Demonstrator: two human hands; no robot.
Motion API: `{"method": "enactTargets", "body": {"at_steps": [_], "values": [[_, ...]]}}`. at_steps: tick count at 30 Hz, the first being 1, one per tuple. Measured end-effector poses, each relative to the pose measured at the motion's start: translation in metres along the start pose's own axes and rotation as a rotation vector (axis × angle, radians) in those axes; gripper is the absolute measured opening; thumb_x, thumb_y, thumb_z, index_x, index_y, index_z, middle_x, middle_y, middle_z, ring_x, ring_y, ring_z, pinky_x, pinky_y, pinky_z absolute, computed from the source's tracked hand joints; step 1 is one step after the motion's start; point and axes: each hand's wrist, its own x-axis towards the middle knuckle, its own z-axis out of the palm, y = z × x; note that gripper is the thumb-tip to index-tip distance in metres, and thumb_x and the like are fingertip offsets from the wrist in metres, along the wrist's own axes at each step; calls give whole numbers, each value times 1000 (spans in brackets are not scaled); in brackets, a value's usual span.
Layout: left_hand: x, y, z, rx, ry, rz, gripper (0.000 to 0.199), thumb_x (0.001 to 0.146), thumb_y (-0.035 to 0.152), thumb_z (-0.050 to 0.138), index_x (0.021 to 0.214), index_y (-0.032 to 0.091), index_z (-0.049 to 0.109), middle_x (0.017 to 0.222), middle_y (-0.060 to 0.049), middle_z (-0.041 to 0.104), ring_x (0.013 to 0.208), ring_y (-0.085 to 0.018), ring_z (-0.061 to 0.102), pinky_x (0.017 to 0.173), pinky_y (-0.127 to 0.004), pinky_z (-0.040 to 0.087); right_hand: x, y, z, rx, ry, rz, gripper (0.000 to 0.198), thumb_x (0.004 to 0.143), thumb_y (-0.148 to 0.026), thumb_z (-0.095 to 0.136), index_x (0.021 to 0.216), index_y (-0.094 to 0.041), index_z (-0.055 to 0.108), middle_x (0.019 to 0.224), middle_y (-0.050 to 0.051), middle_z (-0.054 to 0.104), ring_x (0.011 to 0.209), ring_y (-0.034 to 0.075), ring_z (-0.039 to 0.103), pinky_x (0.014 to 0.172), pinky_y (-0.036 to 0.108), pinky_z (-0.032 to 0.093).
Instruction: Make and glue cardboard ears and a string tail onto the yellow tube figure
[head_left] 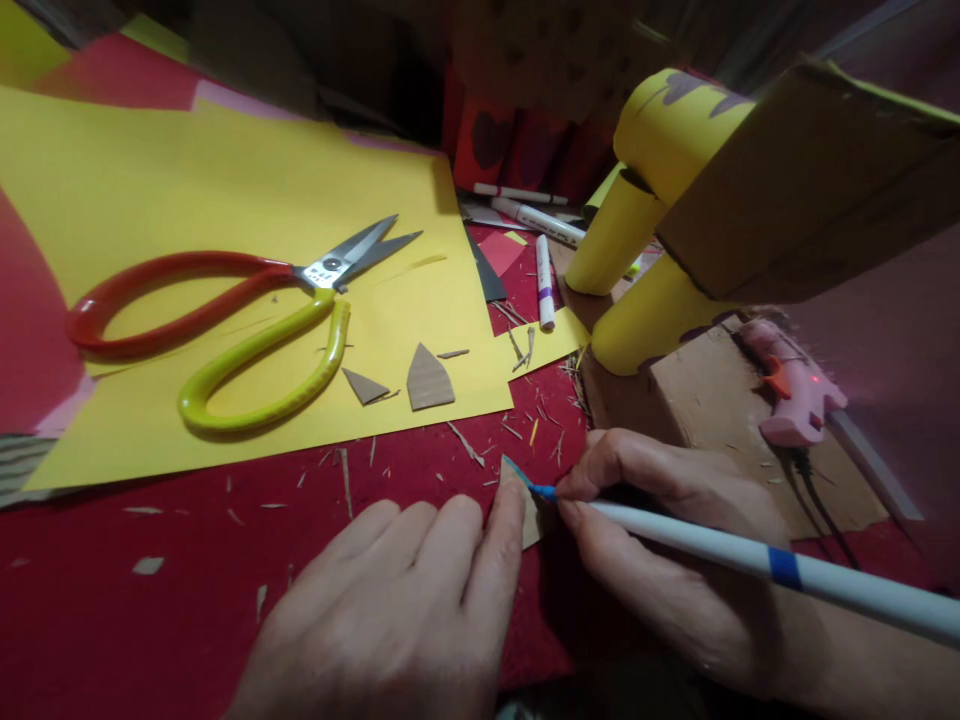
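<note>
My right hand [660, 540] is closed round a white marker [697, 540] with a blue band. Its blue tip touches the edge of a small pointed cardboard piece [531, 520], where a blue line shows along the edge. My left hand [397, 610] lies flat on the red cloth, its index finger pressing on that piece and partly covering it. Just beyond, a pointed cardboard cutout [430, 380] and a small triangular scrap [365, 386] rest on a yellow sheet [247, 190]. Scissors [330, 270] with red and yellow handles lie on the sheet, blades apart.
At the right stands a cardboard box shape [810, 180] with yellow paper tubes [611, 235]. A pink glue gun [799, 400] with a glowing red light sits on cardboard behind my right hand. Several markers [544, 285] and cardboard slivers lie on the red cloth [187, 620].
</note>
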Motion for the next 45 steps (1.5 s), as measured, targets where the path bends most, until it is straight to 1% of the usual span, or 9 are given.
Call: {"method": "enactTargets", "body": {"at_steps": [2, 6, 10, 13, 21, 27, 35, 38, 45], "values": [[0, 0, 0, -8, -10, 8, 37, 84, 20, 50, 118, 9, 61, 70, -2, 63, 59, -20, 51, 59, -34, 36, 0, -1, -1, 5, -10, 28, 17, 72, -5, 53, 64, -20, 55, 51, -5, 55, 41, 6, 46, 41, 19, 32], [-1, 0, 0, -10, -20, 8, 39, 85, 23, 48, 120, 9, 59, 70, -2, 63, 59, -20, 52, 55, -33, 35, 2, -7, -3, 44, 26, 89, 17, 72, -7, 51, 60, -20, 53, 50, -5, 54, 40, 7, 45, 38, 18, 33], [-2, -1, -1, -2, -20, 4, 39, 85, 23, 48, 121, 10, 59, 70, -2, 62, 60, -20, 53, 58, -34, 37, 4, -9, -5, 14, -4, 68, 18, 74, -7, 53, 62, -19, 55, 48, -6, 52, 38, 6, 44, 36, 17, 33], [-2, -2, 0, -1, -24, 28, 41, 82, 20, 51, 121, 10, 59, 73, -3, 64, 61, -19, 53, 60, -34, 36, 3, -8, -5, 7, 5, 59, 18, 76, -7, 55, 63, -19, 57, 48, -6, 53, 39, 5, 46, 36, 16, 33], [-2, 0, -2, -4, -47, -3, 43, 83, 20, 50, 124, 10, 57, 75, -3, 66, 62, -20, 52, 61, -35, 34, 2, -5, 0, 28, 21, 67, 13, 79, -12, 58, 69, -20, 60, 59, -3, 65, 46, 8, 55, 42, 18, 39], [-2, 0, -1, -17, -21, 1, 41, 81, 20, 56, 121, 9, 59, 75, -3, 66, 63, -20, 51, 63, -35, 35, 2, -6, -2, -33, 5, 58, 17, 74, -6, 58, 64, -20, 59, 49, -6, 56, 40, 6, 48, 38, 19, 32], [-2, 0, 0, -27, -8, -2, 41, 81, 18, 55, 120, 9, 61, 75, -3, 66, 65, -22, 51, 65, -35, 35, -2, -3, -4, -35, -1, 52, 17, 73, -7, 55, 63, -21, 56, 49, -5, 55, 39, 7, 47, 39, 21, 31], [-2, -1, -1, -37, -18, 2, 40, 83, 21, 53, 121, 9, 60, 76, -3, 67, 66, -21, 51, 64, -35, 34, -2, -3, -4, -15, -26, 64, 17, 73, -6, 54, 64, -21, 57, 51, -5, 57, 41, 7, 48, 40, 20, 33], [-1, 0, -1, -28, -22, 2, 41, 83, 22, 52, 121, 9, 60, 74, -3, 65, 65, -21, 52, 63, -35, 33, -1, -5, -2, 40, 78, 71, 18, 75, -8, 55, 62, -21, 56, 49, -5, 54, 40, 7, 47, 37, 20, 31]]}}
